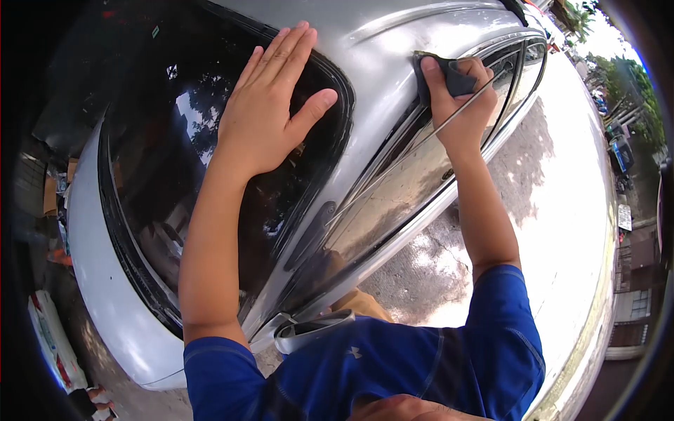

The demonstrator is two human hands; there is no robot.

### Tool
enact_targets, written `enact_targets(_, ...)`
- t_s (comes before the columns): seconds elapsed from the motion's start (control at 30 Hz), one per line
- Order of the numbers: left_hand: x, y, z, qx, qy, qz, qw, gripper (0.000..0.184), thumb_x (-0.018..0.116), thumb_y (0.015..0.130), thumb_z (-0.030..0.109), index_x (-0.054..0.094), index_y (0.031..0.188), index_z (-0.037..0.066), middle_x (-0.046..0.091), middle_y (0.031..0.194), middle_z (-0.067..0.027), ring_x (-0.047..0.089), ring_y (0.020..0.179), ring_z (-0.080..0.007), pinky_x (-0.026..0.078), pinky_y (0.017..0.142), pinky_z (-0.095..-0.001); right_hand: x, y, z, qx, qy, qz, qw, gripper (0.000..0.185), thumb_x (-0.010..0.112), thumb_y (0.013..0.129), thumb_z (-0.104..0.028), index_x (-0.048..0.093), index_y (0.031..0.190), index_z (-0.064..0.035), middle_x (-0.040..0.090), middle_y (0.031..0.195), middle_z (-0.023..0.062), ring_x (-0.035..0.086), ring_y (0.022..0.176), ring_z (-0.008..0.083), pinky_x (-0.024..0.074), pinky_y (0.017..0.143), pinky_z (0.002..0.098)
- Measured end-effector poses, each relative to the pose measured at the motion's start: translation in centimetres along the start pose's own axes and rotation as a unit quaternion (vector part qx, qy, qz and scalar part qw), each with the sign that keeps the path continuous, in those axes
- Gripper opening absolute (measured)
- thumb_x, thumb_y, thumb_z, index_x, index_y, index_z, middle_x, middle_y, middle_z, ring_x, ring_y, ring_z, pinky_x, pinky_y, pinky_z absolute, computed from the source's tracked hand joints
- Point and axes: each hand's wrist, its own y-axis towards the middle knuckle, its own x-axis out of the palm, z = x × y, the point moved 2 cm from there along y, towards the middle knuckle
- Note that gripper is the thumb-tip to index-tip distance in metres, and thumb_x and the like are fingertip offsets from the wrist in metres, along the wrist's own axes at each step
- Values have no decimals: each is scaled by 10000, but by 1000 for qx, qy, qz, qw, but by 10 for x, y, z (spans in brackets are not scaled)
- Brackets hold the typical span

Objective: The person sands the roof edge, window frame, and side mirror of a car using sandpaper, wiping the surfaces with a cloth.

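Observation:
My left hand [270, 105] lies flat with its fingers stretched and its thumb apart, over the upper corner of the dark windshield [210, 210] of a silver car. In my right hand [463, 109] is a dark grey cloth [456, 78], bunched between thumb and curled fingers. That cloth touches the silver roof edge [390, 84] above the side window. A thin metal antenna [407, 151] rises along the windshield pillar and passes across my right hand; whether the fingers touch it I cannot tell.
The side window [400, 196] reflects the surroundings. A side mirror [316, 333] sits close to my chest. Concrete ground [428, 270] runs beside the car. At the far left stands a white vehicle [53, 344] with red lights, near another person's hand [104, 405].

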Motion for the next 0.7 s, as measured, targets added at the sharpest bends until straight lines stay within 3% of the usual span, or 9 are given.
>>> enact_targets(0.07,-3,5,-1,-1,3,9,1000,819,539,1071,592,367,1674,65,384,1731,-134,326,1617,-305,233,1331,-474,-1,14,11,60,-29,33,997,278,859,927,-228,661,873,-40,689,881,36,643,988,243,420,1046,445)
enact_targets(0.2,-1,3,-3,10,4,16,1000,804,553,1067,581,385,1668,74,400,1722,-140,341,1610,-319,239,1325,-482,9,-10,15,-11,43,76,996,293,897,817,-252,640,802,-111,683,875,37,548,903,239,367,856,391)
enact_targets(0.27,1,0,-2,10,-8,14,1000,798,558,1068,568,384,1669,73,404,1720,-141,349,1606,-322,238,1324,-487,-1,15,45,165,79,114,977,295,902,806,-259,646,797,-115,677,873,35,548,917,233,357,871,375)
enact_targets(0.3,0,0,-1,6,-8,11,1000,795,559,1069,566,388,1667,72,407,1718,-142,351,1605,-322,238,1323,-489,4,-2,26,69,29,89,993,309,894,823,-249,624,776,-106,652,843,40,527,888,240,381,858,398)
enact_targets(0.43,1,5,-5,9,-7,17,1000,788,569,1066,556,400,1662,67,414,1714,-146,352,1606,-321,237,1323,-493,0,-2,20,28,23,81,996,278,864,861,-190,619,769,-94,633,816,36,512,864,244,421,808,415)
enact_targets(0.53,-2,5,-1,8,-16,13,1000,783,579,1068,534,399,1660,54,414,1714,-148,351,1607,-326,233,1323,-493,0,6,6,156,122,101,975,287,867,831,-152,595,747,-111,632,808,22,518,857,228,378,832,392)
enact_targets(0.6,-3,4,1,5,-14,13,1000,773,577,1072,521,403,1656,45,424,1708,-152,350,1607,-328,233,1323,-493,3,-29,-29,-36,66,-34,997,354,867,880,-155,539,771,-79,557,780,30,527,810,175,422,759,349)
enact_targets(0.63,-3,4,0,7,-16,12,1000,776,574,1073,519,398,1658,41,425,1706,-157,351,1607,-329,231,1322,-494,-2,-12,-10,-48,44,-2,998,317,850,912,-170,568,797,-84,579,794,36,536,813,180,456,735,396)
enact_targets(0.7,-2,5,-2,12,-15,4,1000,783,575,1070,525,396,1659,42,422,1708,-158,351,1607,-330,232,1322,-496,-13,46,73,195,115,80,971,264,847,905,-197,633,862,-48,647,880,72,604,856,241,478,794,427)
